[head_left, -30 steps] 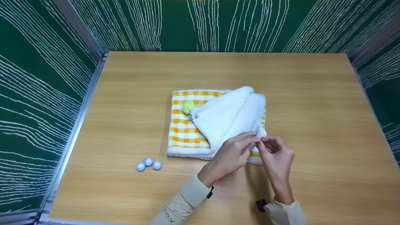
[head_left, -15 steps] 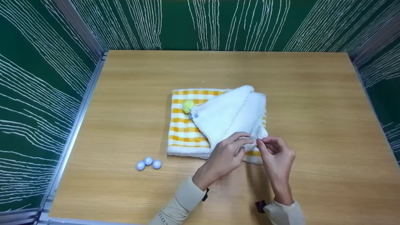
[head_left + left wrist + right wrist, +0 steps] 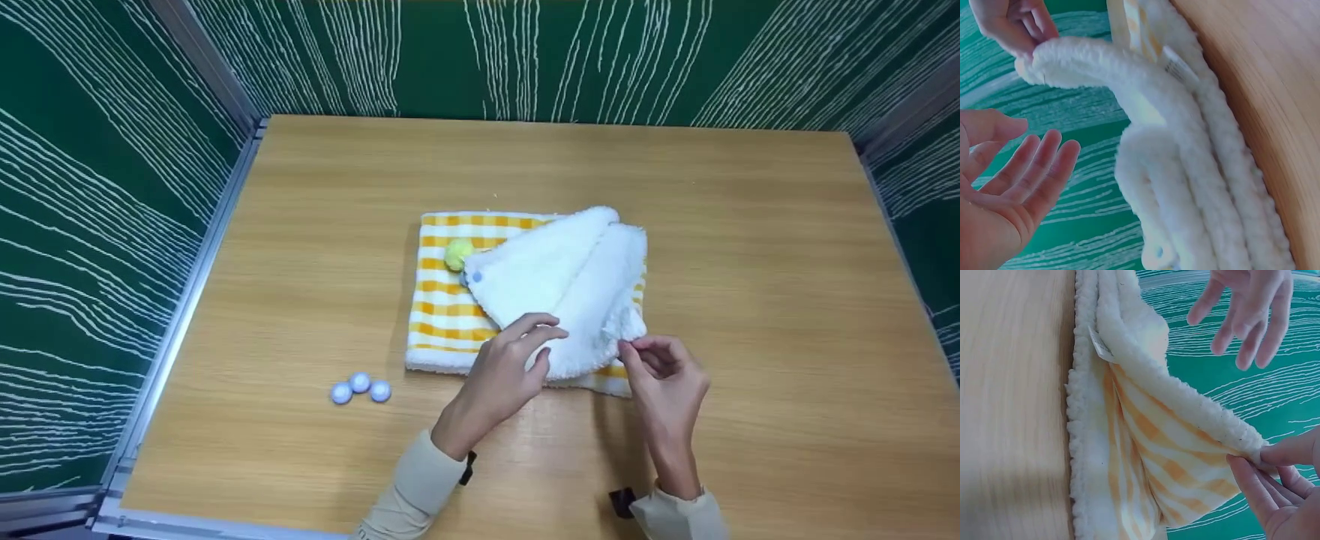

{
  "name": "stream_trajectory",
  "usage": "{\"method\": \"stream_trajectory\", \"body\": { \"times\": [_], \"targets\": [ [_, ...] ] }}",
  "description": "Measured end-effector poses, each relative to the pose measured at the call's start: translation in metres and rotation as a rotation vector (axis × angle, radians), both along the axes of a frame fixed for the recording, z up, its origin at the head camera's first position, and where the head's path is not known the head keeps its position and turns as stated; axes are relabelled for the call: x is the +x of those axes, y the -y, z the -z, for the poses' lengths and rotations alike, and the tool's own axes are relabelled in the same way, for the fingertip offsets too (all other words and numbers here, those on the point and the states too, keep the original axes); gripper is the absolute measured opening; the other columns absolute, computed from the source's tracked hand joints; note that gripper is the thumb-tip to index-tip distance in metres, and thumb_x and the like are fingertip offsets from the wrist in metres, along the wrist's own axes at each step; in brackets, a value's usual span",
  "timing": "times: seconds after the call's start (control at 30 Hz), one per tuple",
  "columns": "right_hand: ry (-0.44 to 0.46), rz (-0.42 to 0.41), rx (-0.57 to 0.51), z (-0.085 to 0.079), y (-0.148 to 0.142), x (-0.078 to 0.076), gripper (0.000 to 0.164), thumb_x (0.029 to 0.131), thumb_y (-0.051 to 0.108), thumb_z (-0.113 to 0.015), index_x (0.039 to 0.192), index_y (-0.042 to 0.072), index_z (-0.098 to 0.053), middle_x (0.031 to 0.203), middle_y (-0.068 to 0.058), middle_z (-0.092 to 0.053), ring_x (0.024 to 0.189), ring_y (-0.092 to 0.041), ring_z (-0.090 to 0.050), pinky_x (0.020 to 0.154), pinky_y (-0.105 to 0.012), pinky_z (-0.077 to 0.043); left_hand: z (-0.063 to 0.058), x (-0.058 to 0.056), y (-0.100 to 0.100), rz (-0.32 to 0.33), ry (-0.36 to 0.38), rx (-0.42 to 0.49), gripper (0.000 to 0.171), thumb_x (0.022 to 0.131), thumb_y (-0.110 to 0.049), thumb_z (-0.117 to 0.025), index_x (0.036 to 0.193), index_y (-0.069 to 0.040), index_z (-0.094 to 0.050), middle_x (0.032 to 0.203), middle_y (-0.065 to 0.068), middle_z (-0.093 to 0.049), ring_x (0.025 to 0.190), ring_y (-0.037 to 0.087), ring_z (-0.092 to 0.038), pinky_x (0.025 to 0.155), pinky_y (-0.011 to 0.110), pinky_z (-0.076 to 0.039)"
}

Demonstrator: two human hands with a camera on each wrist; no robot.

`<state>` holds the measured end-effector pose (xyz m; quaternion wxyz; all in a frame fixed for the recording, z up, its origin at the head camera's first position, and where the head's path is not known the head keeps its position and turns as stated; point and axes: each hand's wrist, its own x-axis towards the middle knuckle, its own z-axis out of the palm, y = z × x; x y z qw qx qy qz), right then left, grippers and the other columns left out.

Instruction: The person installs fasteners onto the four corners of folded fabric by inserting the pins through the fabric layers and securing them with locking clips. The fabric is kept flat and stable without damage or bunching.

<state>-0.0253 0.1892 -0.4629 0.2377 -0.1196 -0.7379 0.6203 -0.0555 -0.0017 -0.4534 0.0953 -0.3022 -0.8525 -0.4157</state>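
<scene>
A folded cloth (image 3: 442, 307) with yellow and white checks and a fluffy white lining lies mid-table. Its white flap (image 3: 570, 292) is turned up over the checked side, with a small blue button-like dot (image 3: 478, 277) at the left corner. Between thumb and fingers, my right hand (image 3: 667, 382) pinches the flap's lower right corner and lifts it, as the right wrist view shows. My left hand (image 3: 502, 371) is over the flap's lower left part in the head view, fingers spread and bent a little, holding nothing. The left wrist view shows it apart from the cloth.
A yellow-green pom-pom (image 3: 458, 255) sits on the checks beside the flap's left corner. Three pale lilac balls (image 3: 360, 383) lie left of the cloth. A white label (image 3: 1100, 345) sticks out from the cloth's fold. Green panels with white streaks (image 3: 442, 60) border the table.
My left hand has let go of the flap's lower right corner and moved left. The right hand keeps its pinch there almost in place. The view has shifted slightly.
</scene>
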Motion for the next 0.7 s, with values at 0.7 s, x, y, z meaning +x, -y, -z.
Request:
{"method": "stream_trajectory", "body": {
  "times": [0.7],
  "targets": [
    [0.060, 0.036, 0.032, -0.004, 0.005, 0.001, 0.010, 0.078, -0.013, -0.066, 0.085, -0.015, -0.059, 0.083, -0.017, -0.064, 0.076, -0.009, -0.066, 0.068, -0.018, -0.053, 0.013, 0.011, 0.050, -0.137, 0.063, -0.052, 0.022, 0.086, 0.004, -0.061, 0.102, -0.006, -0.070, 0.112, 0.005, -0.062, 0.104, 0.015, -0.059, 0.076, 0.023, -0.052]
  ]
}}
